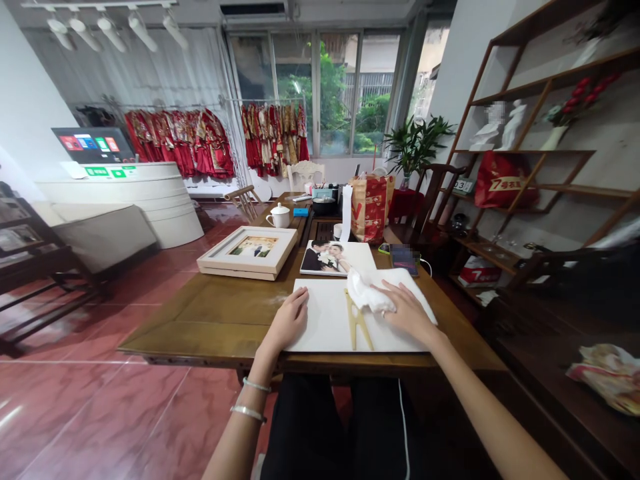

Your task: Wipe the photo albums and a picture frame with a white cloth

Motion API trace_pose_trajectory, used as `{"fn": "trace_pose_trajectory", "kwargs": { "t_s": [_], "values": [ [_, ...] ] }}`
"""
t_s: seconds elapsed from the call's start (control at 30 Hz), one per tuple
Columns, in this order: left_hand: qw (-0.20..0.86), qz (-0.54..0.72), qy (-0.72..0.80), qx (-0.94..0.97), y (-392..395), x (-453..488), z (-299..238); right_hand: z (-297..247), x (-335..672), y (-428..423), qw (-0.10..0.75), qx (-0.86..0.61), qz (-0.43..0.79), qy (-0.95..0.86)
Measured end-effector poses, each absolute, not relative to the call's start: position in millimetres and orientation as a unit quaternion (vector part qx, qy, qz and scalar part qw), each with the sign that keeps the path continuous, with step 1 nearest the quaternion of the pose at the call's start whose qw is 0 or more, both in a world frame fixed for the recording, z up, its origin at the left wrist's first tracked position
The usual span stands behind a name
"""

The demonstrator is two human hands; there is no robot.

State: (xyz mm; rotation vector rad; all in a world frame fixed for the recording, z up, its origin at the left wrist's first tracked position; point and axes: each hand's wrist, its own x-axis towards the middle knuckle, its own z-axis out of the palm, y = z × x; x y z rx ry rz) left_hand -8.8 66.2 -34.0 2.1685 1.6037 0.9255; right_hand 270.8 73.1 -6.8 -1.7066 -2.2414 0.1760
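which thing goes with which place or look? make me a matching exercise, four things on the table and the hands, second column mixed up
Things
1. left hand
2. right hand
3. lidded cup
4. framed picture

Places and looks
A. beside a small blue box
B. at the left edge of the white board
C. pale-edged, with a wide white border inside
D. touching the crumpled white cloth

Right pairs: 1-B, 2-D, 3-A, 4-C

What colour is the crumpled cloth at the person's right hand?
The cloth at the right hand is white; the head view shows it.
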Motion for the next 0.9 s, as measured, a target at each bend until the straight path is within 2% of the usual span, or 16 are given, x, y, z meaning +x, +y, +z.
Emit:
{"fn": "trace_pose_trajectory", "kwargs": {
  "t_s": [0.17, 0.27, 0.37, 0.57, 0.7, 0.9],
  "values": [
    [0.142, 0.328, 0.556, 0.750, 66, -9, -36, -9, 275, -5, 0.173, -0.504, 0.087, -0.842],
    [0.138, 0.317, 0.559, 0.753, 65, -9, -35, -7, 284, -24, 0.170, -0.476, 0.125, -0.854],
    [0.134, 0.302, 0.561, 0.759, 64, -9, -32, -7, 290, -8, 0.180, -0.499, 0.157, -0.833],
    [0.132, 0.302, 0.561, 0.760, 63, -10, -32, -5, 276, 74, 0.207, -0.569, 0.231, -0.761],
    [0.134, 0.307, 0.563, 0.756, 64, -10, -33, -5, 262, 112, 0.226, -0.571, 0.235, -0.753],
    [0.131, 0.308, 0.564, 0.755, 65, -10, -33, -10, 257, 85, 0.234, -0.563, 0.220, -0.761]
  ]
}}
